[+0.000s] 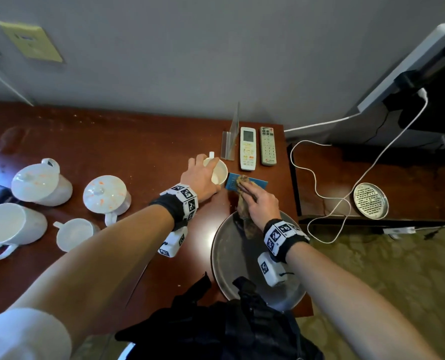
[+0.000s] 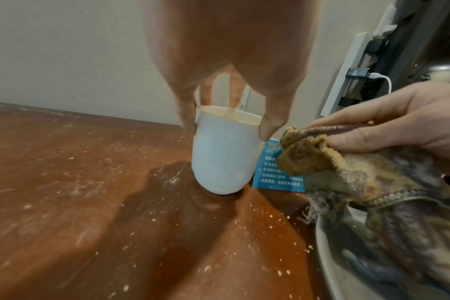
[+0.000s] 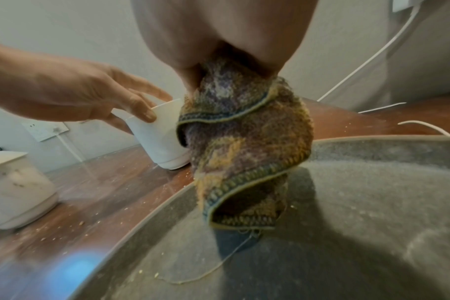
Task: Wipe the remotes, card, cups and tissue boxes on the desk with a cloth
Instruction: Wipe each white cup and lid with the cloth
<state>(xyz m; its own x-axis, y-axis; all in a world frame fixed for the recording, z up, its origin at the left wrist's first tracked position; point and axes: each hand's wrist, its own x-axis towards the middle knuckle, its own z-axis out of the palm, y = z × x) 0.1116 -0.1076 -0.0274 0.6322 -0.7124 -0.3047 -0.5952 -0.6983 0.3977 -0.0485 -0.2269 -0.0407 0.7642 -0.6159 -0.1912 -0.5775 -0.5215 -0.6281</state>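
A dark red-brown counter [image 1: 112, 141] stands against a grey wall, speckled with pale crumbs and dust in both wrist views. The left hand [image 1: 200, 178] grips a white cup [image 1: 219, 172] by its rim, fingers [image 2: 270, 125] curled over the edge, with the cup standing upright on the counter. Just beside it lies the blue card [image 1: 257, 183], and the right hand [image 1: 261, 203] presses a bunched brown cloth [image 1: 243, 201] down on it; the cloth's tail hangs into a round metal tray [image 1: 224, 255] at the counter's near edge. Two remotes [image 1: 257, 148] lie side by side beyond the card, next to a clear stand [image 1: 230, 141]. Four more cups [image 1: 42, 181], two of them lidded and spotted with orange, sit well to the left. By my reading the job is at an early or middle stage: the card is being wiped, the gripped cup looks next, and the spotted cups still look dirty. No tissue box is in view.
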